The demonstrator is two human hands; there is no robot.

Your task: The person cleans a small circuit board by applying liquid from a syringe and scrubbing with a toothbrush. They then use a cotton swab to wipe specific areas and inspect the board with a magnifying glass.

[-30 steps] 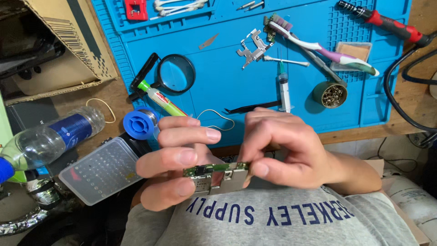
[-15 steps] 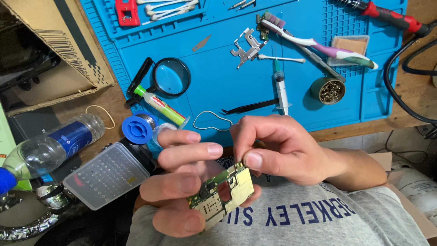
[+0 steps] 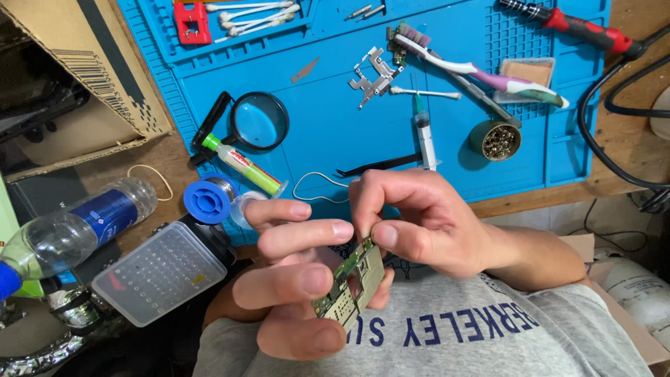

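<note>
A small green circuit board [image 3: 352, 283] with metal shields is held close to my chest, tilted on edge. My left hand [image 3: 296, 279] wraps its fingers around the board's lower left side. My right hand [image 3: 419, 220] pinches the board's upper corner between thumb and forefinger. Both hands hover over the front edge of a blue work mat [image 3: 335, 112].
On the mat lie a magnifying glass [image 3: 257, 120], syringe [image 3: 423, 132], black tweezers [image 3: 380, 165], toothbrush [image 3: 481, 68], metal bracket [image 3: 372, 73], brass-wool tin [image 3: 495, 139] and a red-handled iron [image 3: 579, 29]. Left of it are a solder spool [image 3: 208, 200], plastic bottle [image 3: 77, 227], clear bit case [image 3: 160, 272] and cardboard box [image 3: 77, 63].
The board has turned from lying flat and level to standing tilted on edge. My right hand's pinch moved to its upper corner and both hands drew slightly closer together.
</note>
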